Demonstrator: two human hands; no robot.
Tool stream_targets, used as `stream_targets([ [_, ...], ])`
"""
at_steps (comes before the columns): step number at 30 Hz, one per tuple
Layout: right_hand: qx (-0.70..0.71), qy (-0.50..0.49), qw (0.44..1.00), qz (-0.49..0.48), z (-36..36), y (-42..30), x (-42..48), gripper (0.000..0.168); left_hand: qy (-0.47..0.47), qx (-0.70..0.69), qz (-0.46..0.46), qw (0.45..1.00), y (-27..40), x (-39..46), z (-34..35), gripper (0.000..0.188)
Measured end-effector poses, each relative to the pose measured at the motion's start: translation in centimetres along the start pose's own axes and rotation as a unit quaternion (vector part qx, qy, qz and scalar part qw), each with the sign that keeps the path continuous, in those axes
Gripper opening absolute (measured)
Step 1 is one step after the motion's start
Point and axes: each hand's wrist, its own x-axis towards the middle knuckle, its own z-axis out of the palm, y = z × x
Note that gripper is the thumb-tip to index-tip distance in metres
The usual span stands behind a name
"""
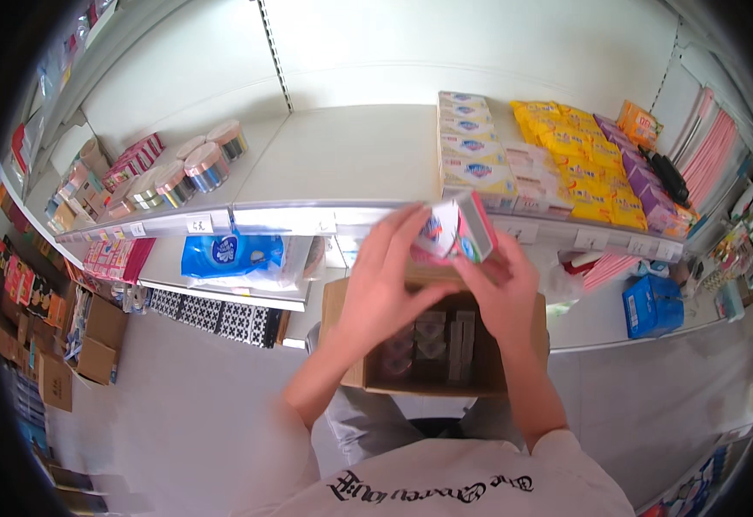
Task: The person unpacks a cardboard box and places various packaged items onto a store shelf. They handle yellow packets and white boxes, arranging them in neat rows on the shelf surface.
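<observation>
Both hands are raised above an open cardboard box [531,323] on my lap, near the shelf's front edge. My right hand [502,284] grips small pink-and-white soap cartons [476,226], one tilted against another. At their left side is my left hand [386,278], its fingers over the upper edge and its thumb apart; whether it bears on them is unclear. More small cartons [431,336] lie inside the box. Just behind the hands, white-and-yellow soap cartons [476,171] stand in a row on the shelf [344,155].
Yellow packets [573,145] and purple cartons [641,174] fill the shelf's right part. Round lidded tubs [207,167] stand at left. The price-tag rail [273,220] runs along the shelf edge. Below are a blue package [231,253], a blue box [653,307] and, far left, cardboard boxes [101,336].
</observation>
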Motion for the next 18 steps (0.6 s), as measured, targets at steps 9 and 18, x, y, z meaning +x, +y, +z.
stream_targets([
  [9,0.084,-0.056,0.994,0.041,-1.4,2.4,-2.0,0.023,-0.018,0.072,0.042,0.996,-6.1,8.1,-4.0,0.051],
  [18,0.053,-0.100,0.972,0.205,-4.6,8.8,-6.7,0.015,-0.250,-0.096,-0.056,0.962,-10.3,10.3,-2.5,0.043],
])
